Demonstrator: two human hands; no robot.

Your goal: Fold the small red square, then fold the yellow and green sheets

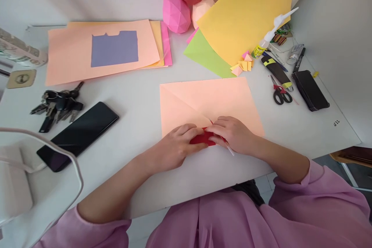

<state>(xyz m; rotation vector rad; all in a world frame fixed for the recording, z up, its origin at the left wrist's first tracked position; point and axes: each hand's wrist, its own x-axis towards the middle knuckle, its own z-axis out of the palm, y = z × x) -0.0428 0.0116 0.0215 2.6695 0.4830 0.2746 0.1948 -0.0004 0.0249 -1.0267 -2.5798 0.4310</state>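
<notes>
Red paper (202, 138): it is resting over the near edge of the peach sheet (232, 99), between the two hands.
Left hand (176, 146): it is pinching the red paper's left end.
Right hand (232, 133): it is holding a thin stick (229, 148); its fingers seem to be touching the red paper too, but they are hiding that spot.
Scissors (281, 96): they are lying to the right of the peach sheet.
Big phone (78, 135): it is lying to the peach sheet's left, near some keys (60, 102).

keys (60, 102) left of paper sheet (212, 99); scissors (281, 91) right; glue bottle (263, 44) behind scissors
</notes>
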